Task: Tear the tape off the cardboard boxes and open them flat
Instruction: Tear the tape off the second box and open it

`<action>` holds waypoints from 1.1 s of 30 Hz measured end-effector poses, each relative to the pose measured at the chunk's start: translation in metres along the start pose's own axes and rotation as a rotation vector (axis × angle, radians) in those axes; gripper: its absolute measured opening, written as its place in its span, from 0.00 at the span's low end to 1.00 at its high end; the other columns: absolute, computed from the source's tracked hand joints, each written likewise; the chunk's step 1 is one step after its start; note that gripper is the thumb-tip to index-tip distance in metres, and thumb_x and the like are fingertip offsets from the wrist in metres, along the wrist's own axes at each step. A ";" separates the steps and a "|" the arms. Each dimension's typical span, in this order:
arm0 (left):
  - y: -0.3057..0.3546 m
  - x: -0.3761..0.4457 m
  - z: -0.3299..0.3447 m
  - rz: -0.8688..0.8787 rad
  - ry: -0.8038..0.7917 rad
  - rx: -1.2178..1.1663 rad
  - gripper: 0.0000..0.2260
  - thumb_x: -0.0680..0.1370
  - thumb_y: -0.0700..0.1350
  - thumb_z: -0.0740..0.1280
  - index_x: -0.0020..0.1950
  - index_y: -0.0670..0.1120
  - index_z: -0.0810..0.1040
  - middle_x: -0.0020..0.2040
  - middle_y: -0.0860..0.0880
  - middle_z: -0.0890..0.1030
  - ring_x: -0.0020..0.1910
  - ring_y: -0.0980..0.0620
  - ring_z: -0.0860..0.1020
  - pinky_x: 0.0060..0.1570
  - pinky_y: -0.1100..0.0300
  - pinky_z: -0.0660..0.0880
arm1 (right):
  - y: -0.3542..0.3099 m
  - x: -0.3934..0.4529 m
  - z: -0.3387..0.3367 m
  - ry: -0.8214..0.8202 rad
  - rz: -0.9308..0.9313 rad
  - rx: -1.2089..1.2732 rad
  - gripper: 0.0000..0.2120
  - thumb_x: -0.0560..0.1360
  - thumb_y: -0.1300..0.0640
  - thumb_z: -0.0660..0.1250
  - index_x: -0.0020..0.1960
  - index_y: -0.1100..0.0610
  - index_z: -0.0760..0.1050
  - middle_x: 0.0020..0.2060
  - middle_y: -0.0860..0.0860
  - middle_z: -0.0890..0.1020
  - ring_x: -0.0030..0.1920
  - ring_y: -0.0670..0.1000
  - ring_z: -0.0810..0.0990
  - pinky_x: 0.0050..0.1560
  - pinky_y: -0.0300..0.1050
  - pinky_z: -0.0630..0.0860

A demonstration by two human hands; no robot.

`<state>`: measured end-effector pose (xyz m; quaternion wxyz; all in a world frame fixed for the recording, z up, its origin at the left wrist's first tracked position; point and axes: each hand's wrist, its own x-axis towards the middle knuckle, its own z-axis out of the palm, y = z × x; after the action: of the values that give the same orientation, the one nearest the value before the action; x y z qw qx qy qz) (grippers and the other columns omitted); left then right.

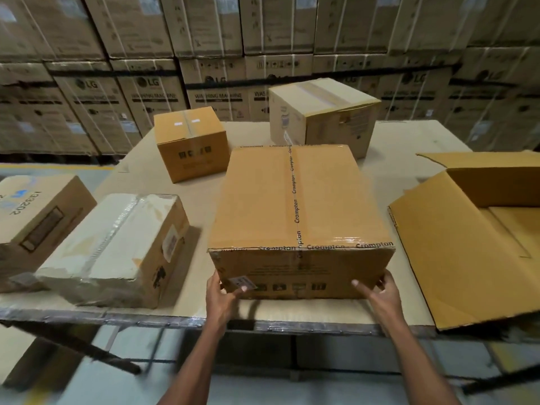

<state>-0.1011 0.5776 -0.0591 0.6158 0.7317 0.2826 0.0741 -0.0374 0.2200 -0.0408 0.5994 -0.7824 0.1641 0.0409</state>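
A large brown cardboard box [295,200] stands closed at the table's front middle. Clear printed tape [295,197] runs along its top seam and near top edge. My left hand [222,296] grips the box's lower left front corner, thumb on the front face. At the lower right front corner my right hand [380,293] holds the box, thumb on the front face and fingers round the side. An opened yellow-brown box [455,252] lies spread at the right, part of it over the table's edge.
On the cardboard-covered table [409,159] are a pale taped box [117,247] at front left, a brown box [38,211] at far left, a small brown box [191,143] and a beige box [324,115] behind. Stacked washing-machine cartons [152,92] wall the back.
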 end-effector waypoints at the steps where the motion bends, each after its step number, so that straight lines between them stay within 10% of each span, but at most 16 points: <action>1: -0.003 -0.003 0.001 -0.007 -0.017 -0.011 0.31 0.72 0.38 0.80 0.72 0.49 0.75 0.67 0.51 0.72 0.64 0.48 0.74 0.66 0.44 0.74 | 0.002 -0.004 -0.005 0.019 0.004 -0.016 0.40 0.72 0.55 0.79 0.79 0.53 0.64 0.71 0.56 0.76 0.72 0.61 0.73 0.73 0.62 0.68; 7: -0.034 -0.007 0.009 -0.048 -0.097 0.039 0.21 0.70 0.38 0.81 0.59 0.51 0.80 0.59 0.46 0.84 0.59 0.47 0.82 0.61 0.37 0.79 | 0.021 -0.011 -0.028 -0.092 0.051 -0.092 0.40 0.72 0.55 0.80 0.78 0.52 0.65 0.69 0.57 0.77 0.68 0.61 0.76 0.67 0.58 0.73; 10: -0.080 0.014 0.017 -0.049 -0.071 -0.012 0.32 0.61 0.60 0.84 0.62 0.62 0.76 0.65 0.47 0.79 0.64 0.45 0.79 0.63 0.34 0.78 | 0.021 -0.016 -0.026 -0.176 0.028 -0.084 0.40 0.74 0.53 0.77 0.80 0.51 0.60 0.69 0.55 0.76 0.70 0.60 0.74 0.71 0.59 0.71; 15: -0.015 -0.049 0.026 0.028 -0.031 -0.166 0.32 0.74 0.45 0.79 0.74 0.58 0.69 0.65 0.51 0.80 0.64 0.49 0.78 0.66 0.37 0.74 | 0.019 -0.016 -0.030 -0.090 -0.028 0.028 0.39 0.71 0.35 0.75 0.76 0.45 0.65 0.67 0.49 0.79 0.69 0.56 0.76 0.72 0.58 0.72; 18: 0.000 -0.060 0.025 0.048 -0.013 -0.216 0.43 0.68 0.57 0.83 0.78 0.61 0.66 0.70 0.51 0.79 0.70 0.45 0.75 0.68 0.35 0.73 | 0.016 -0.006 -0.040 -0.046 -0.059 0.134 0.34 0.65 0.26 0.74 0.66 0.38 0.72 0.62 0.44 0.82 0.64 0.51 0.80 0.68 0.60 0.75; 25: 0.074 -0.066 0.024 0.212 0.077 -0.379 0.30 0.75 0.68 0.69 0.72 0.54 0.75 0.62 0.51 0.84 0.59 0.47 0.82 0.51 0.47 0.82 | -0.050 0.009 -0.063 0.024 -0.163 0.469 0.30 0.80 0.40 0.65 0.78 0.50 0.67 0.68 0.49 0.79 0.66 0.53 0.77 0.67 0.55 0.76; 29: 0.123 -0.067 0.016 0.339 0.076 -0.517 0.18 0.86 0.50 0.55 0.72 0.49 0.76 0.56 0.51 0.86 0.50 0.51 0.83 0.51 0.47 0.79 | -0.105 0.012 -0.085 0.039 -0.313 0.418 0.26 0.81 0.69 0.47 0.77 0.56 0.65 0.58 0.48 0.80 0.49 0.43 0.82 0.40 0.32 0.78; 33: 0.166 -0.051 0.007 0.495 0.080 -0.315 0.25 0.75 0.43 0.62 0.73 0.49 0.76 0.59 0.46 0.85 0.57 0.44 0.83 0.59 0.45 0.81 | -0.158 0.015 -0.097 -0.006 -0.475 0.288 0.34 0.75 0.75 0.58 0.76 0.50 0.70 0.62 0.49 0.82 0.58 0.43 0.80 0.50 0.31 0.78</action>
<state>-0.0872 0.5325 0.1077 0.6732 0.6705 0.1045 0.2937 0.0118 0.1604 0.1285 0.6978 -0.7055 -0.0218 -0.1223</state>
